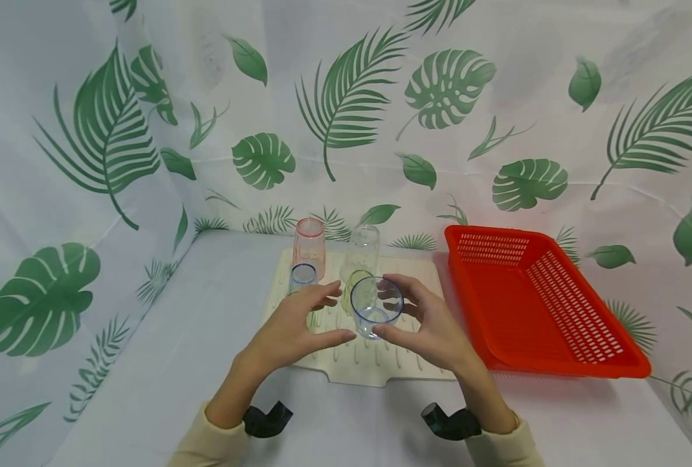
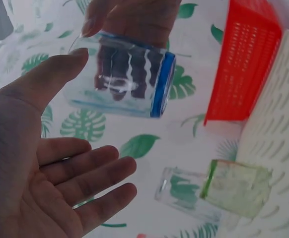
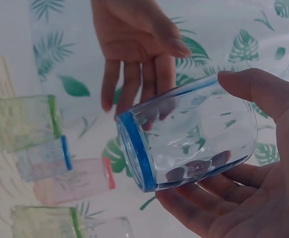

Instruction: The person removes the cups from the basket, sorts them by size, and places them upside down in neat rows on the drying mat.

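Note:
My right hand (image 1: pixel 436 324) grips a clear, blue-rimmed glass (image 1: pixel 375 318) around its side, thumb opposite the fingers. In both wrist views its mouth and blue rim show plainly. To its left, my left hand (image 1: pixel 287 331) holds nothing, its fingers spread and loosely bent towards the glass. Behind the hands, other glasses stand on a cream ribbed draining board (image 1: pixel 369 363): a red-rimmed one (image 1: pixel 309 250), a clear one (image 1: pixel 363 246), a smaller blue-rimmed one (image 1: pixel 303 275) and a green-rimmed one (image 1: pixel 350 295). Another green-rimmed glass (image 3: pixel 28 121) is mostly hidden by my left hand in the head view.
A red plastic basket (image 1: pixel 515 311) with perforated sides stands right of the board. The white table (image 1: pixel 205 292) runs left and in front. A leaf-patterned curtain (image 1: pixel 346 162) hangs behind and along the sides. Dark wrist-camera mounts (image 1: pixel 266 420) sit on both wrists.

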Demonstrator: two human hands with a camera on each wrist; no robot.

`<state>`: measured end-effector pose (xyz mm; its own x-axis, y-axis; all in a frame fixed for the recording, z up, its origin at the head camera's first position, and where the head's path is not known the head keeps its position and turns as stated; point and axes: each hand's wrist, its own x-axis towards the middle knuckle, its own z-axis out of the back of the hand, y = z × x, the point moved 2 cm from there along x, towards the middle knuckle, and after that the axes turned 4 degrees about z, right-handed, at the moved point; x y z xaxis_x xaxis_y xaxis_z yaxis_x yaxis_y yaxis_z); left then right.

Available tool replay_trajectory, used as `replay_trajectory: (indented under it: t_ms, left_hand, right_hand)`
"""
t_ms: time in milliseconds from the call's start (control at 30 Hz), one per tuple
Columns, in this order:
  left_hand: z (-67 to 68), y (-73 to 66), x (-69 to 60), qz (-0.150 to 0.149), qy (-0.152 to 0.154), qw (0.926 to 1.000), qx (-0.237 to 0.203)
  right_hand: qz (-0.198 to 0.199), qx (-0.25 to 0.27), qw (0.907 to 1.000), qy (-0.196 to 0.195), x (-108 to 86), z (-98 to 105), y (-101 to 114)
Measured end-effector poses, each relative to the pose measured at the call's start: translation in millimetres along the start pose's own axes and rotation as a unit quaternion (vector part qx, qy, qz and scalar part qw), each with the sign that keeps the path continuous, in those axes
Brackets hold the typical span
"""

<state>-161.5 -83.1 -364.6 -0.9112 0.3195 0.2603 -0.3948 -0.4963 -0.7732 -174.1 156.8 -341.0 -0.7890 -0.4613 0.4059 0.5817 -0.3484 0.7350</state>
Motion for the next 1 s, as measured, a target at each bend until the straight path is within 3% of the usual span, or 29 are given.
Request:
replay_trajectory:
  t_ms: [300,500,733,1000]
  left_hand:
    - [-7.4,-10.2,4.9,-0.049,0.006,0.9982,-0.034]
    - [-6.9,-11.8,4.8,-0.066,0.010,0.9963,-0.054]
    - [-5.4,-11.4,4.0,-0.088,0.007,0.9940,-0.064]
    - [-7.1,-10.0,3.9,-0.093,0.008,0.9936,-0.063]
  right_hand:
    - [0.022,0.019,0.9991,0.031,-1.1,-5.6,5.7]
    - [0.024,0.014,0.9987,0.043,-2.2,-8.0,6.0]
    - [0.034,0.045,0.9965,0.062,-3.3,-11.2,3.8]
    - [0.040,0.051,0.9954,0.070,-3.5,-13.4,3.0]
